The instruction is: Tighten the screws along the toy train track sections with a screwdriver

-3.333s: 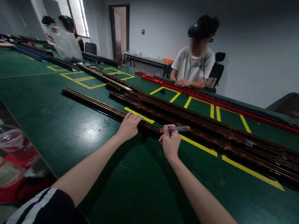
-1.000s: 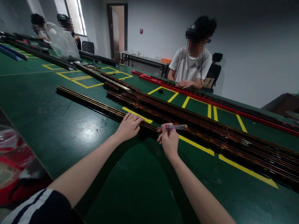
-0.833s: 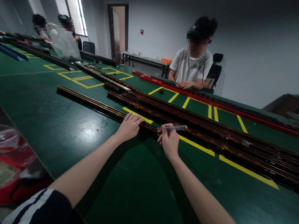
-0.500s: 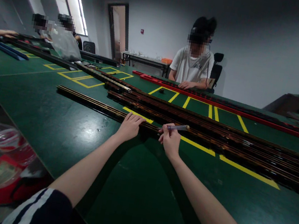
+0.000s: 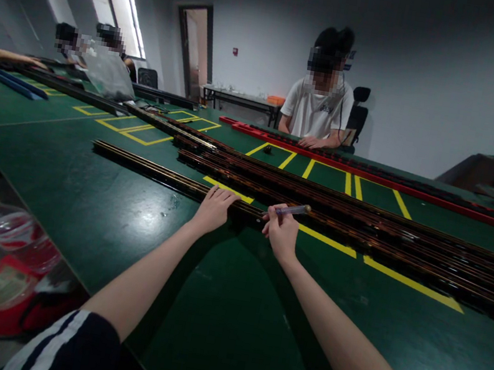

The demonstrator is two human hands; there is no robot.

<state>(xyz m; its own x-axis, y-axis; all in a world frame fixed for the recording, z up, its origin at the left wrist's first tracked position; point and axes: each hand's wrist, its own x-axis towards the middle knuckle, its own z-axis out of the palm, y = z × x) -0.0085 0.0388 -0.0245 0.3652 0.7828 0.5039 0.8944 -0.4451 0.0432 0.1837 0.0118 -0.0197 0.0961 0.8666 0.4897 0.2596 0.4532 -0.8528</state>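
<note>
A long dark strip with brassy edges [image 5: 149, 170] lies across the green table [image 5: 226, 308]. My left hand [image 5: 214, 208] rests on this strip, its fingers bent over the far edge. Just to the right, my right hand [image 5: 281, 232] is closed around a pen-like tool [image 5: 294, 209], whose clear end points up and to the right. The tool's other end is at the strip near its right end, mostly hidden by my fingers. Behind both hands lies a bundle of similar dark, coppery strips [image 5: 342, 210].
Yellow tape [image 5: 327, 241] marks the table. Beyond the bundle runs a red rail [image 5: 372, 172], where a person [image 5: 318, 105] in a white shirt sits. Further left are a plastic bag [image 5: 109, 73] and blue strips [image 5: 11, 80]. Bottles [image 5: 15, 235] stand below the table's left edge.
The pen-like tool has tilted slightly, and a small pale spot now shows on the strip beside it. At the far left, a person's arm has reached further right. My left hand is nearly still.
</note>
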